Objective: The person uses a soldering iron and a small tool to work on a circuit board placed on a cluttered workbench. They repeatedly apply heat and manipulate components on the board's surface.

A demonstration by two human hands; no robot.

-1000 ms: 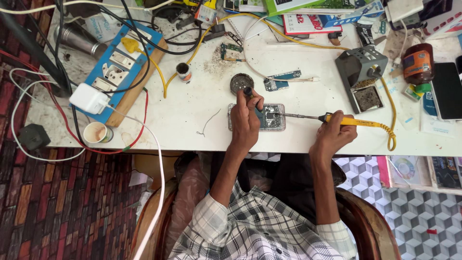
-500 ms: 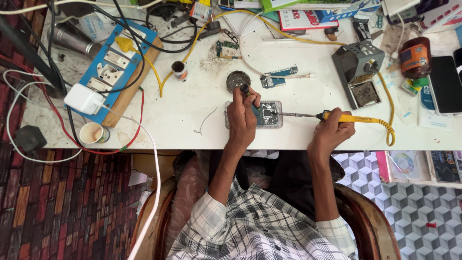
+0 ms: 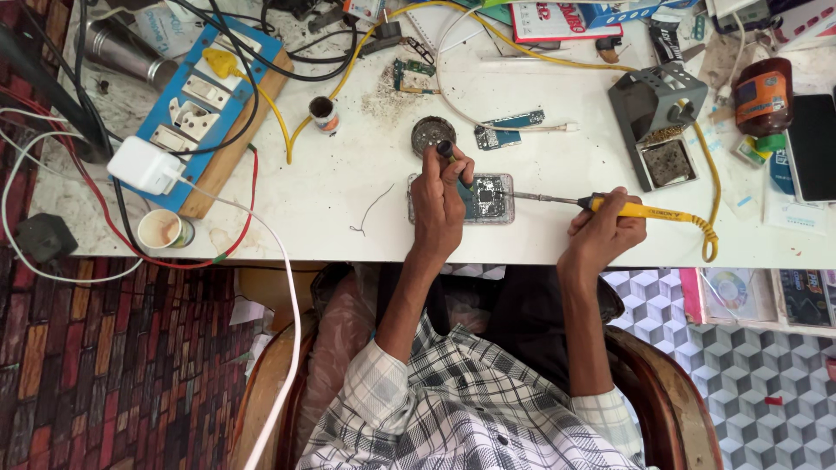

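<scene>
Bench edge: white worktop (image 3: 348, 187), stained and scuffed; its near edge runs straight across the view, both wrists crossing it.
Open room: bare patch left of the work, broken only by a thin curl of wire (image 3: 370, 209); far side crowded with cables and parts.
Work piece: opened phone (image 3: 492, 198), flat rectangle with clear rim, circuit board exposed, lying near the bench's near edge, about centre.
Left hand (image 3: 438, 200): fingers curled and pinched on a small dark-tipped tool (image 3: 445, 149), palm resting over the phone's left half.
Right hand (image 3: 605, 231): closed in a pen-like grip round the soldering iron (image 3: 610, 206) handle, just right of the phone.
Iron axis: long axis nearly level, left to right; metal tip points left onto the phone board, yellow handle to the right.
Iron cord: yellow coiled lead (image 3: 710, 235) looping right, then away toward the far side.
Iron stand (image 3: 657, 109): grey sheet-metal, angular, with square tray of dark sponge; far right of the phone, apart.
Round tin (image 3: 433, 132): small, dark, gritty inside; just beyond the left hand.
Switch board (image 3: 196, 100): blue plate on wooden block, far left, white adapter beside it.
Paper cup (image 3: 161, 231): at the left near edge.
</scene>
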